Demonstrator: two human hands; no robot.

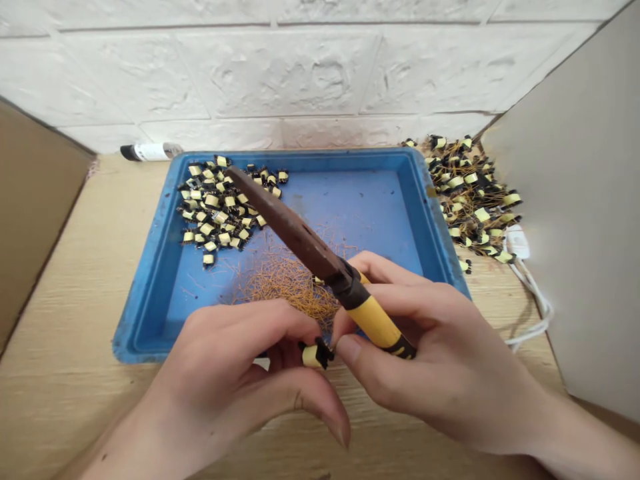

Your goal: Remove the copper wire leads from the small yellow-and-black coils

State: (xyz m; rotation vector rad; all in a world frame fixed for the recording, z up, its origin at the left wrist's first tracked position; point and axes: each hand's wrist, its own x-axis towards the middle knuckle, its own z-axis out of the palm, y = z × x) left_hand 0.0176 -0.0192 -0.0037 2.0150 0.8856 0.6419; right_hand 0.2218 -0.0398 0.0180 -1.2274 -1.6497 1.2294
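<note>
My left hand (250, 360) is closed on a small transformer (313, 355), a black bobbin wrapped in yellow tape, its pin end turned to the right. Its thumb stretches out below the part. My right hand (425, 353) wraps round the yellow and black handle of rusty, long-bladed snips (290, 230), whose blades point up and left, away from the part. Right thumb and index fingertips are pressed together beside the transformer's pins; whether a wire is between them is too small to tell. Beneath my hands lies a heap of copper-coloured wire clippings (285, 283).
A blue tray (143, 293) holds the clippings and a pile of similar transformers (215, 203) at its left back. More transformers with long wires (470, 193) lie right of the tray, near a white cable (537, 313). A black-capped bottle (150, 152) lies by the brick wall.
</note>
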